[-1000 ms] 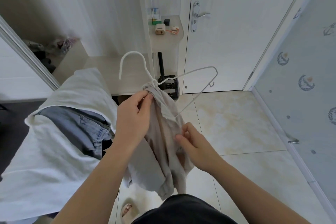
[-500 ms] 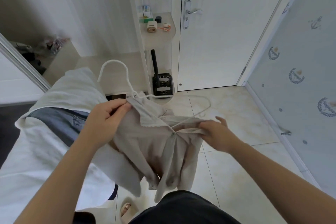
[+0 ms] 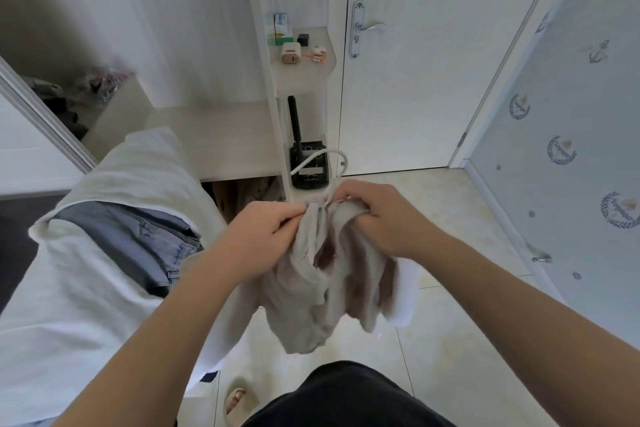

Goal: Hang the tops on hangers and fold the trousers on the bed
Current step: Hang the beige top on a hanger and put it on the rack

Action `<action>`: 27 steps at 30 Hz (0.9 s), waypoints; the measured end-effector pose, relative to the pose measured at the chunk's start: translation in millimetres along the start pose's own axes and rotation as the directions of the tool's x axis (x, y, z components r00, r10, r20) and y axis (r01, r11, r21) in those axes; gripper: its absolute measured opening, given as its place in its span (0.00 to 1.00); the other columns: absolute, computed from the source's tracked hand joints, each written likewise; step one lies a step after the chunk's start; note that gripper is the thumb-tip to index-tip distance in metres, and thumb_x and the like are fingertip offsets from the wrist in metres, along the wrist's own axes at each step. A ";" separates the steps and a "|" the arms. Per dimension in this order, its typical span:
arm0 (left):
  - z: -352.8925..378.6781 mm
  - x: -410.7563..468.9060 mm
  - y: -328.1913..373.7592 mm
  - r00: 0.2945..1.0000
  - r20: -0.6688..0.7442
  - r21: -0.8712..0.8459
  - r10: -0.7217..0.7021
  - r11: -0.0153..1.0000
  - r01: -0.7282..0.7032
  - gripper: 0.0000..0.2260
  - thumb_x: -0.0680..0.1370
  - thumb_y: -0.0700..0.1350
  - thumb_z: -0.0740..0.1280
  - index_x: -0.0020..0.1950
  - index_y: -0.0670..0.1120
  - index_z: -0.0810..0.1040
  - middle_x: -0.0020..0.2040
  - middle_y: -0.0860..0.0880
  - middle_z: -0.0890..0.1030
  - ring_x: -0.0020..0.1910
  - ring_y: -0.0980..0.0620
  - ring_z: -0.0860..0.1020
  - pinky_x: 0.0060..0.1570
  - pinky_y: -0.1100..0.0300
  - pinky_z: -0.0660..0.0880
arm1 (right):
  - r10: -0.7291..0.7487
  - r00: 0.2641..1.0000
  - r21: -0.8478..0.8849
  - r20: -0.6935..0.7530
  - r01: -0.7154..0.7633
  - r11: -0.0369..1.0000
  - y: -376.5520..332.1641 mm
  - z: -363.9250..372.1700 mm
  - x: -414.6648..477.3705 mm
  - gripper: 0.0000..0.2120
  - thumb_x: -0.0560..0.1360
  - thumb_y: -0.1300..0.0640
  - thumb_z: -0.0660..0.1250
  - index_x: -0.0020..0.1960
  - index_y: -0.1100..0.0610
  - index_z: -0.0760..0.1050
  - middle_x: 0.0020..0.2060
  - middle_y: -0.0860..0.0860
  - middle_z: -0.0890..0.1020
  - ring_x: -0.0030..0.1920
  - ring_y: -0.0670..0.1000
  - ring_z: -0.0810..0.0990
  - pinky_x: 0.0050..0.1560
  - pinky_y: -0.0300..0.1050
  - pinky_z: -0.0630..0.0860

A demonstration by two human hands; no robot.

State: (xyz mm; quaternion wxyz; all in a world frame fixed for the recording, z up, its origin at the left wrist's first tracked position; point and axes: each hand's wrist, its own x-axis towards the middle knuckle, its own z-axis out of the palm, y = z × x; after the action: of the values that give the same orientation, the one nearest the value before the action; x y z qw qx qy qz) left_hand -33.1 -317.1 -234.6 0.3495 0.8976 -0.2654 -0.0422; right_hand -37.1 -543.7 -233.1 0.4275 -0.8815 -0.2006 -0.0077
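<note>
Beside the bed, left hand and right hand now meet, pinching the top at the hanger.

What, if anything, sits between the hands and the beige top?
Nothing visible. The left hand and right hand both grip the beige top at its bunched collar. The hook of the white hanger sticks out just above the right hand.

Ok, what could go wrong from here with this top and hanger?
The hanger shows only its hook; the beige top is bunched at the neck between the left hand and right hand, so a shoulder may miss the hanger's arm and slide off. The top dangles over the floor, not the bed; a loosened grip would likely drop it there.
</note>
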 end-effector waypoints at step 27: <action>4.9 25.5 -31.0 0.834 -0.551 0.123 -0.030 0.985 0.118 0.09 0.81 0.49 0.62 0.53 0.53 0.82 0.61 0.50 0.79 0.63 0.48 0.73 0.67 0.44 0.68 | 0.243 0.962 0.086 0.123 -0.254 0.963 -27.7 -20.0 18.1 0.12 0.81 0.54 0.64 0.42 0.55 0.80 0.25 0.49 0.69 0.26 0.52 0.66 0.28 0.42 0.66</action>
State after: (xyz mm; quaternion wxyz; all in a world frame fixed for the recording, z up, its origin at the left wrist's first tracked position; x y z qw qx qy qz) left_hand 1.3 -313.9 -255.6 0.3393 0.9058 -0.1220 0.2225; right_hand -27.3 -537.2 -196.2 0.4573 -0.8759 -0.1118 0.1054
